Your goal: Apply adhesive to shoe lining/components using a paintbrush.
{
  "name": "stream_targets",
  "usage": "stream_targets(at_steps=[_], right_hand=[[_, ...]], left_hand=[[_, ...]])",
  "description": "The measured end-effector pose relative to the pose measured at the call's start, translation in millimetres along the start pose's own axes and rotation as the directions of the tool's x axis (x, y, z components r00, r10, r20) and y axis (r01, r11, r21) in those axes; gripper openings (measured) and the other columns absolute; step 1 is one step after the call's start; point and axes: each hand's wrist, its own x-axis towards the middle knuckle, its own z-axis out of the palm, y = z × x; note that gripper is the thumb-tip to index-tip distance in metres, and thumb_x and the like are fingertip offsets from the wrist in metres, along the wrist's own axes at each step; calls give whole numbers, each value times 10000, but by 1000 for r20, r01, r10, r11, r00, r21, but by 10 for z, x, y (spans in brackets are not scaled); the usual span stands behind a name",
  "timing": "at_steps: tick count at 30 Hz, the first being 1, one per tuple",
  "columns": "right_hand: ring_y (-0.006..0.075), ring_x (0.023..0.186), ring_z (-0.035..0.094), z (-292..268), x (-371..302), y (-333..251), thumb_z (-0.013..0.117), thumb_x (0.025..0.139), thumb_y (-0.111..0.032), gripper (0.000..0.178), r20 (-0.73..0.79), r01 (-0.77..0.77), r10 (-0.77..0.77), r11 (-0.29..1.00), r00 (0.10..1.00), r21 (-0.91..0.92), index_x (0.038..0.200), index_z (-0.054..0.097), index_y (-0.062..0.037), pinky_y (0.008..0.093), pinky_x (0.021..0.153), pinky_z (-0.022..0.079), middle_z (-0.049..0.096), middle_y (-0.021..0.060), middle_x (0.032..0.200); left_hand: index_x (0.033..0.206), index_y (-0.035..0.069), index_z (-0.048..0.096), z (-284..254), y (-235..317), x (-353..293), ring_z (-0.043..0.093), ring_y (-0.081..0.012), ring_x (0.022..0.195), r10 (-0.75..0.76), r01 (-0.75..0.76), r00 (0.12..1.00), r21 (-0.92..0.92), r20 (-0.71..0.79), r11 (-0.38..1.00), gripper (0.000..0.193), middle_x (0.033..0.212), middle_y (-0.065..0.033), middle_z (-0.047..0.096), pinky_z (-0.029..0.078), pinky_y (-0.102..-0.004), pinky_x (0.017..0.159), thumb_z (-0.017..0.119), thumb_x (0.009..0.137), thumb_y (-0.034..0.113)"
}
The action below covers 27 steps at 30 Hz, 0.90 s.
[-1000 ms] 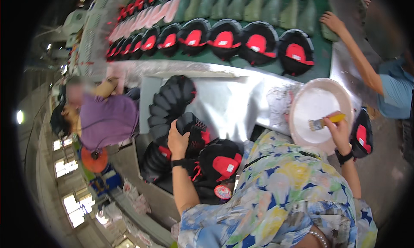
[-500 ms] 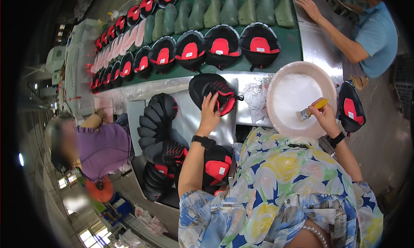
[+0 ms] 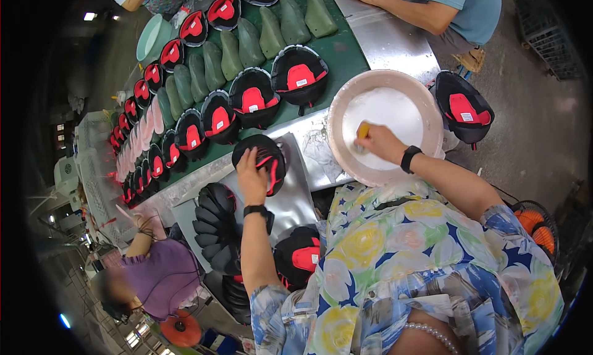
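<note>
My left hand [image 3: 252, 176] grips a black shoe upper [image 3: 278, 165] with red lacing, fingers spread over its top, above a shiny metal sheet. In my right hand [image 3: 384, 145] is a paintbrush [image 3: 363, 131] with a yellow handle, held over the pale plastic basin [image 3: 335, 123]. White liquid [image 3: 398, 105] fills the basin's bottom. The bristles are mostly hidden behind my hand, so I cannot tell whether they touch the liquid. Just left of the metal sheet, a fanned stack of black shoe uppers [image 3: 213, 228] lies close to my left forearm.
Rows of black-and-red shoe uppers [image 3: 299, 77] and green shoe lasts [image 3: 272, 34] stand on the green conveyor belt [image 3: 343, 46]. Another upper [image 3: 463, 108] sits right of the basin. A person in purple [image 3: 164, 271] is at left; one in a blue shirt [image 3: 463, 9] stands across the table.
The whole view has turned, so the belt slants more. My right hand has lowered the brush further over the basin's middle. The upper in my left hand has turned, its toe now less visible.
</note>
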Motion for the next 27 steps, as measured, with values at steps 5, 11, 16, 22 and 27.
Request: stream_targets(at_steps=[5, 11, 16, 22, 27], right_hand=[[366, 875, 667, -297, -203, 87, 722, 848, -180, 209, 494, 476, -298, 832, 817, -285, 961, 623, -34, 473, 802, 506, 681, 184, 879], [336, 823, 669, -1249, -7, -301, 728, 870, -211, 212, 229, 361, -319, 917, 920, -172, 916, 610, -41, 432, 753, 508, 668, 157, 822], [304, 782, 671, -1430, 160, -963, 717, 908, -256, 259, 134, 501, -508, 862, 851, 81, 916, 590, -31, 373, 713, 501, 678, 147, 840], [323, 757, 664, -1571, 202, -1162, 710, 915, -311, 302, 78, 617, -622, 782, 779, 83, 936, 587, -36, 389, 682, 501, 679, 157, 823], [364, 672, 649, -1721, 95, -973, 740, 883, -348, 380, -69, 449, -455, 889, 888, -85, 889, 580, -4, 414, 622, 497, 655, 173, 717]], left_hand=[[1381, 25, 545, -737, -419, -159, 592, -266, 1219, 175, -182, 981, -72, -87, 981, 406, 1363, -142, 593, 488, -359, 1023, 567, 982, 94], [1408, 70, 539, -928, 519, 148, 591, -185, 1139, -39, 186, 981, -874, 188, 449, 521, 1328, -64, 600, 514, -354, 952, 720, 919, 64], [1411, 99, 522, -593, 1013, 414, 583, -146, 1078, 60, 419, 873, -809, 483, 413, 594, 1278, -28, 587, 527, -304, 843, 759, 870, 40], [1384, 87, 557, -692, 1910, 747, 598, -81, 761, 182, 238, 907, -820, 379, 520, 509, 1096, -10, 643, 475, -229, 576, 740, 909, 105], [1355, 27, 560, -594, 1901, 693, 696, -189, 958, -46, 290, 956, -914, 289, 285, 431, 1134, -95, 690, 598, -317, 804, 671, 950, 122]])
